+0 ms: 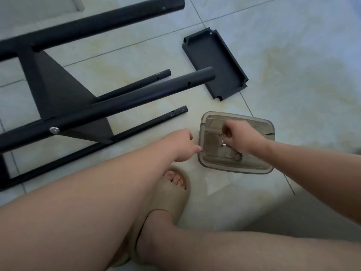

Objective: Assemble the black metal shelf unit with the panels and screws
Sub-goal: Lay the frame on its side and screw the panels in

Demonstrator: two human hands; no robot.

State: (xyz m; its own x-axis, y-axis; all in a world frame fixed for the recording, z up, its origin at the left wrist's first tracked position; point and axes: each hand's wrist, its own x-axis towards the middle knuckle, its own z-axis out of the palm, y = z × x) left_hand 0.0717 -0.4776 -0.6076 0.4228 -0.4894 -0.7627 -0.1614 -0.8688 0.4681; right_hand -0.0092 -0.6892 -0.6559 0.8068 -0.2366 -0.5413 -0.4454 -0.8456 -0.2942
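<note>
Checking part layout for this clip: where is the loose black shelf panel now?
The black shelf panel lies on the tiled floor, upper centre-right of the head view, beyond the clear container, with a thick black tube ending over its left edge.

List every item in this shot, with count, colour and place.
shelf frame: one, black, lying on the floor at left; thick and thin tubes joined to a flat panel
bolt: one, silver, on the frame's thick tube, lower left
shelf tray: one, black, loose on the floor, upper centre
container: one, clear grey-brown, on the floor below the tray
screws: a few, silvery, inside the container; too small to count
slipper: one, beige, bottom centre
floor: pale tiles, under everything
foot: one, in the slipper
left hand: at the container's left rim
right hand: over the container, fingers curled among the screws
</note>
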